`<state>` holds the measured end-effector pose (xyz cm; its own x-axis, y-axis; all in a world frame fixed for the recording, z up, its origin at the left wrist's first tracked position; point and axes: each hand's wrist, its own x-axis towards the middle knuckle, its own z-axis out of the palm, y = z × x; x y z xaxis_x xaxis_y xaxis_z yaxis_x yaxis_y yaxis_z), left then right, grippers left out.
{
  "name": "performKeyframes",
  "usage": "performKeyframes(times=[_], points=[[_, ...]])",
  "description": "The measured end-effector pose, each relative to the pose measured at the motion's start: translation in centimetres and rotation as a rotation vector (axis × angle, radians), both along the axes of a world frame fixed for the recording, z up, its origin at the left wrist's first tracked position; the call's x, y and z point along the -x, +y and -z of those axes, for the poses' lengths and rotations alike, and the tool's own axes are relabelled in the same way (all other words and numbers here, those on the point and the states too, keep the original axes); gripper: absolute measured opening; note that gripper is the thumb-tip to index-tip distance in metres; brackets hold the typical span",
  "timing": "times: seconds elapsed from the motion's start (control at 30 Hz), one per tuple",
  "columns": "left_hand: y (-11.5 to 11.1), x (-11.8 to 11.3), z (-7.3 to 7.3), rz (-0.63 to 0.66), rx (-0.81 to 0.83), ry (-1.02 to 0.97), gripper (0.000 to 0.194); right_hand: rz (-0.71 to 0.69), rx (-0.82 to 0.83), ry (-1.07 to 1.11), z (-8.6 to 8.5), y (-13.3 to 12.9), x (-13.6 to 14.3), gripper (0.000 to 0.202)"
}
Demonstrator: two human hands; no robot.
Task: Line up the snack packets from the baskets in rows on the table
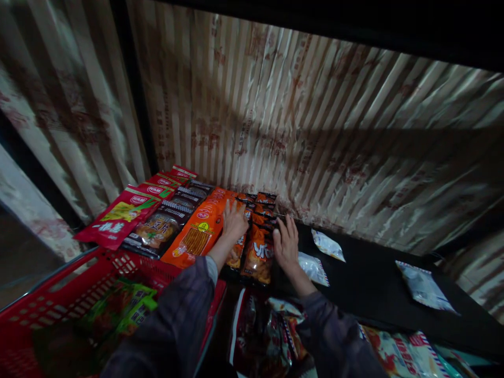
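Observation:
On the black shelf, two columns of small black-and-orange snack packets [258,256] lie in overlapping rows. My left hand [235,223] rests over the left column, beside the long orange snack packs [201,228]; its fingers are apart and it grips nothing visible. At the right edge of the packets is my right hand [286,244], open with its fingers spread. Whether its thumb touches the nearest packet I cannot tell. A small white packet [313,268] lies just right of that hand.
Red snack bags [124,216] and dark packs [157,231] line the shelf's left end. In front stands a red basket [51,294] holding green packets [134,312]. More white packets [425,286] lie at right. Striped, crinkled sheeting [275,105] hangs behind; a dark post [137,89] rises left.

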<state>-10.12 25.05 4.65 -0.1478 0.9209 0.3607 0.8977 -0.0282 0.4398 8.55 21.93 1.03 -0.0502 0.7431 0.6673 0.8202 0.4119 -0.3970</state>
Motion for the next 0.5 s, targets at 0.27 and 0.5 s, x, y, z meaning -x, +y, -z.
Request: performKeyframes(times=[0.27,0.5], points=[[8.7,0.6,-0.7,0.23,0.265,0.203,0.05,-0.172,0.41,-0.104,-3.1,10.1,-0.4,0.056],[10.6,-0.4,0.1,0.219,0.308,0.298,0.046,-0.175,0.567,-0.33,-2.7,15.1,1.3,0.061]])
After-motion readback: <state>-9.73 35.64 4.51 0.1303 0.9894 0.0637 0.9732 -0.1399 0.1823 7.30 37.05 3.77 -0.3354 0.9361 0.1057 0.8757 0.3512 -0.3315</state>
